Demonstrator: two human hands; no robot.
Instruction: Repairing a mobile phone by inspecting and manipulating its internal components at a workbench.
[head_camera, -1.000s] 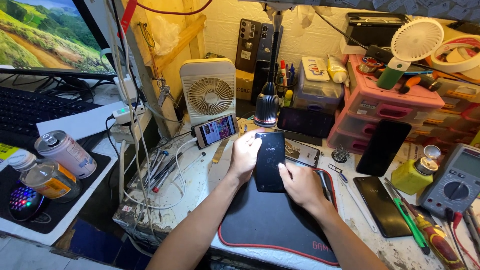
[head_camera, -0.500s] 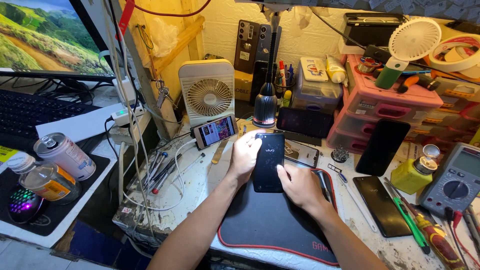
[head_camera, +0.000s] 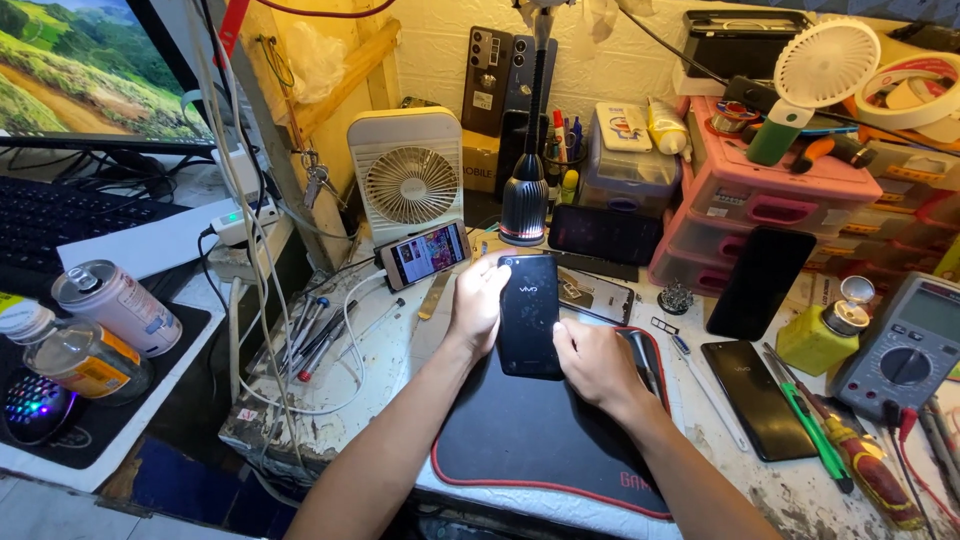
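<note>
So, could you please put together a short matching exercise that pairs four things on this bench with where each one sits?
Things:
1. black phone
2. small white fan
3. yellow bottle
4. drink can

Places:
A. at the far left, in front of the keyboard
B. held between the left hand and right hand over the black mat
C. at the right, just left of the grey multimeter
D. upright behind the lit phone, left of the lamp base

Pairs: 1-B, 2-D, 3-C, 4-A
</note>
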